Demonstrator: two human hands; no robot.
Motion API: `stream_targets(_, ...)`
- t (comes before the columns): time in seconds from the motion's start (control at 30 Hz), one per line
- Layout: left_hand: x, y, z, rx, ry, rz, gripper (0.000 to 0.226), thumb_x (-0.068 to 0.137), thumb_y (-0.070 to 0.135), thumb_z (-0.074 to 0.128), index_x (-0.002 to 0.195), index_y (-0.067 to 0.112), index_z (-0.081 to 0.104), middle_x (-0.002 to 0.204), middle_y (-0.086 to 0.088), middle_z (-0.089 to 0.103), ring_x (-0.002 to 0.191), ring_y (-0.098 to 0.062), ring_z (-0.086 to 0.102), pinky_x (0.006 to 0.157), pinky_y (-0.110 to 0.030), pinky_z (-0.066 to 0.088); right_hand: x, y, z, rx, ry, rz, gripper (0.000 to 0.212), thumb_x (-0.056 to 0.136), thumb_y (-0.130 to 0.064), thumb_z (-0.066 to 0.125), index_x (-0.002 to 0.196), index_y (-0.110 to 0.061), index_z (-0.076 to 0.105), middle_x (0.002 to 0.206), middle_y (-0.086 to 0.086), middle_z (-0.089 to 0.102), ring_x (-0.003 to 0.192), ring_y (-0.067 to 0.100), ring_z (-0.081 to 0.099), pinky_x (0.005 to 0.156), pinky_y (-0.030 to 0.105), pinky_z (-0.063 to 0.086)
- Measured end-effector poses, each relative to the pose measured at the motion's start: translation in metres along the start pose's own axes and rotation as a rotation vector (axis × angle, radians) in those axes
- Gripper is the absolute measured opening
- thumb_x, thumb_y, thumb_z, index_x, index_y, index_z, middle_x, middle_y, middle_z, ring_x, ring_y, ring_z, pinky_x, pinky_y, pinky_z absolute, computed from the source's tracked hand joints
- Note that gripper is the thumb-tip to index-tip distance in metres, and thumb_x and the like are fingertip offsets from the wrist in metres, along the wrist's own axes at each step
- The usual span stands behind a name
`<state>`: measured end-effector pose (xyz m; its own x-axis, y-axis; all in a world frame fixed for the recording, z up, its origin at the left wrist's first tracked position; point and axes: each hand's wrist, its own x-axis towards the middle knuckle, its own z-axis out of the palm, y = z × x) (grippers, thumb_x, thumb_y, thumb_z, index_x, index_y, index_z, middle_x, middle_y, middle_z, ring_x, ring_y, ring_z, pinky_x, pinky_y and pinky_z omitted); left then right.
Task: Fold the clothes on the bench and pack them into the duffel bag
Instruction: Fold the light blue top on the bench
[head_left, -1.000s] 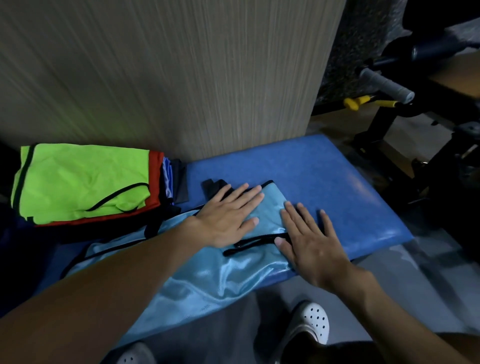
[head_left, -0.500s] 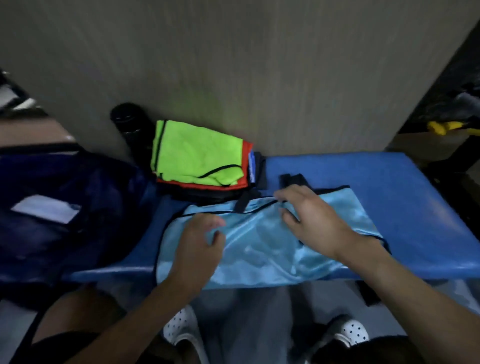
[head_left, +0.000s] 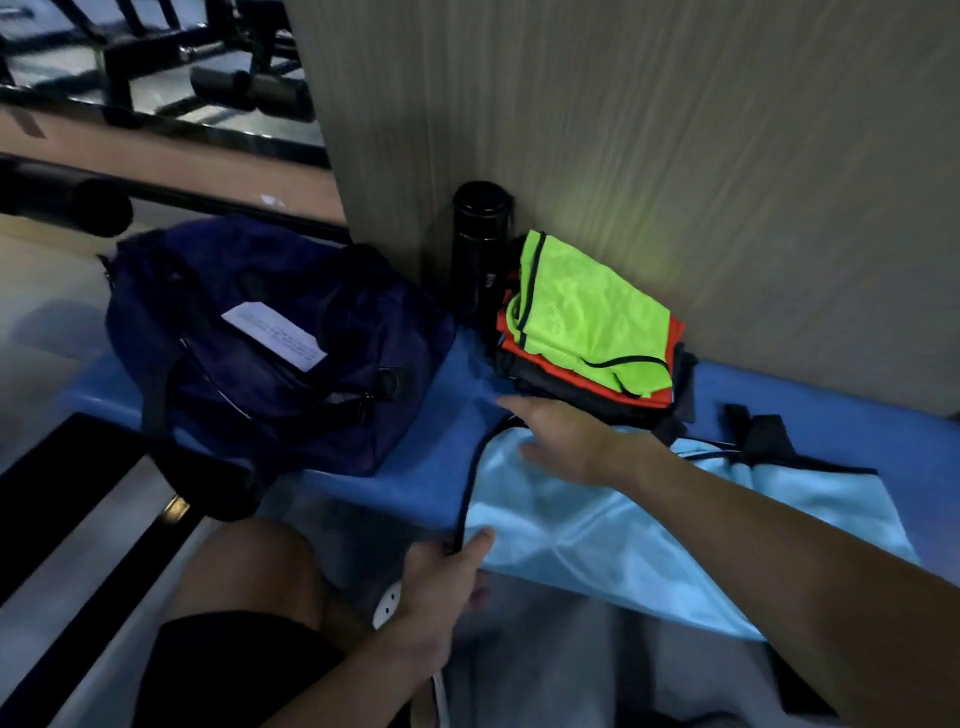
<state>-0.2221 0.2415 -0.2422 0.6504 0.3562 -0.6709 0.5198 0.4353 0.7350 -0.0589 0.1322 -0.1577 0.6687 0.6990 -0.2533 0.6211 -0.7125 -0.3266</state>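
A dark navy fabric duffel bag (head_left: 270, 353) sits at the left end of the blue padded bench (head_left: 831, 410). A bare strip separates it from the shiny light-blue garment (head_left: 649, 535) at its 3 o'clock. The left hand (head_left: 441, 577) holds that garment's black-trimmed corner in a pinch grip at the bench's front edge. The right hand (head_left: 566, 441) lies flat, grip wide, on the garment's far edge, with the folded neon-green-topped stack (head_left: 592, 317) just beyond at 12 o'clock.

light blue bib (head_left: 649, 530), neon green bib (head_left: 592, 317), navy duffel bag (head_left: 270, 364), blue bench (head_left: 831, 415).
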Motion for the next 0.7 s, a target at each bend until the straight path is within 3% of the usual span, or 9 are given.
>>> stream_targets(0.1, 0.006, 0.003, -0.005, -0.119, -0.002, -0.057, 0.017, 0.085, 0.006, 0.076, 0.099, -0.002, 0.07, 0.095, -0.019, 0.074, 0.076, -0.028, 0.068, 0.059, -0.033, 0.055, 0.012, 0.001, 0.006, -0.141, -0.032, 0.032, 0.071, 0.092, -0.012, 0.052, 0.155, -0.02, 0.019, 0.151, 0.006, 0.039, 0.138, 0.026, 0.034, 0.111, 0.04, 0.031)
stream_targets(0.17, 0.006, 0.006, -0.009, -0.125, 0.015, -0.059, 0.013, 0.084, 0.003, 0.076, 0.093, -0.005, 0.071, 0.091, -0.021, 0.073, 0.075, -0.027, 0.067, 0.06, -0.033, 0.056, 0.018, -0.001, 0.008, -0.207, 0.008, 0.046, 0.065, 0.094, -0.011, 0.049, 0.153, -0.019, 0.026, 0.145, 0.006, 0.044, 0.133, 0.027, 0.036, 0.108, 0.042, 0.032)
stream_targets(0.27, 0.005, 0.012, -0.02, -0.055, 0.101, 0.05, 0.012, 0.085, 0.003, 0.075, 0.076, -0.003, 0.07, 0.072, -0.017, 0.069, 0.062, -0.022, 0.064, 0.051, -0.026, 0.052, 0.025, -0.007, 0.009, -0.147, 0.077, -0.007, 0.039, 0.092, -0.007, 0.05, 0.13, -0.014, 0.056, 0.119, 0.007, 0.061, 0.118, 0.026, 0.046, 0.098, 0.033, 0.039)
stream_targets(0.33, 0.001, 0.019, -0.032, -0.05, 0.15, 0.113, 0.015, 0.087, 0.003, 0.073, 0.073, -0.001, 0.068, 0.067, -0.014, 0.066, 0.06, -0.021, 0.06, 0.049, -0.023, 0.049, 0.027, -0.015, 0.005, -0.11, 0.108, -0.067, 0.022, 0.092, -0.011, 0.053, 0.11, -0.013, 0.065, 0.107, 0.004, 0.063, 0.108, 0.023, 0.047, 0.088, 0.024, 0.034)
stream_targets(0.4, -0.005, 0.027, -0.042, -0.062, 0.148, 0.155, 0.013, 0.087, 0.006, 0.073, 0.076, 0.0, 0.068, 0.072, -0.017, 0.068, 0.065, -0.021, 0.061, 0.053, -0.026, 0.051, 0.026, -0.023, -0.004, -0.063, 0.152, -0.127, 0.019, 0.091, -0.012, 0.055, 0.105, -0.014, 0.068, 0.102, 0.002, 0.063, 0.103, 0.02, 0.046, 0.083, 0.022, 0.032)
stream_targets(0.5, -0.021, 0.034, -0.044, -0.039, 0.099, 0.249, 0.015, 0.086, 0.011, 0.075, 0.081, -0.003, 0.069, 0.075, -0.021, 0.067, 0.068, -0.025, 0.059, 0.066, -0.036, 0.05, 0.016, -0.023, -0.019, -0.029, 0.228, -0.178, 0.018, 0.089, -0.011, 0.06, 0.103, -0.016, 0.071, 0.101, -0.001, 0.062, 0.103, 0.017, 0.046, 0.089, 0.027, 0.038)
stream_targets(0.57, -0.035, 0.037, -0.035, 0.002, 0.064, 0.329, 0.019, 0.086, 0.011, 0.075, 0.076, -0.004, 0.066, 0.066, -0.013, 0.06, 0.065, -0.022, 0.052, 0.066, -0.038, 0.044, 0.004, -0.015, -0.026, 0.019, 0.255, -0.174, 0.017, 0.088, -0.011, 0.063, 0.102, -0.015, 0.072, 0.104, -0.002, 0.06, 0.106, 0.016, 0.047, 0.094, 0.027, 0.039)
stream_targets(0.7, -0.059, 0.042, -0.007, 0.124, 0.023, 0.447, 0.022, 0.085, 0.01, 0.075, 0.067, 0.004, 0.065, 0.052, 0.006, 0.05, 0.051, -0.007, 0.044, 0.052, -0.022, 0.038, -0.028, 0.014, -0.039, 0.041, 0.302, -0.131, 0.017, 0.087, -0.008, 0.069, 0.102, -0.014, 0.072, 0.109, -0.002, 0.054, 0.107, 0.013, 0.046, 0.092, 0.018, 0.031)
